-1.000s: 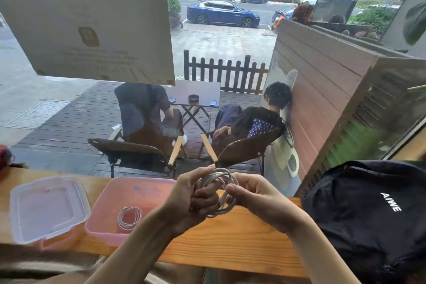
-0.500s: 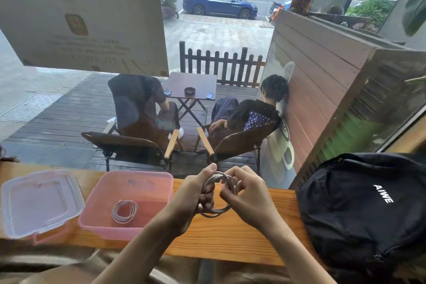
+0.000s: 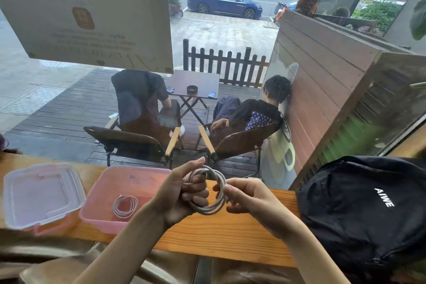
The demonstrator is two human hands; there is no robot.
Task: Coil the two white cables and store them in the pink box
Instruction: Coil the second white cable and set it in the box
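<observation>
At the far left on the long orange-brown wooden counter (image 3: 230, 233) lies the clear plastic lid (image 3: 41, 193), set aside flat so the box beside it stays open for loading. Next to it sits the shallow pink plastic box (image 3: 103, 219), mouth up and close to my reach; the first thin white cable (image 3: 125, 205), wound into a small flat ring, lies on its floor near the front wall, so half the job looks done.

To the right of the box, my left hand (image 3: 184, 193) is curled round one side of the second white cable (image 3: 211, 208), thumb up over the top of the loops and fingers folded through the ring to keep the turns stacked. My right hand (image 3: 249, 198) pinches the opposite side between thumb and fingertips, probably to hold the loops aligned or tuck in the last length; I cannot tell where the cable's end is. I hold the coil above the counter rather than on it, which keeps the loops free to turn.

Furthest right, a black fabric backpack (image 3: 359, 210) rests on the counter end, apart from my hands.
</observation>
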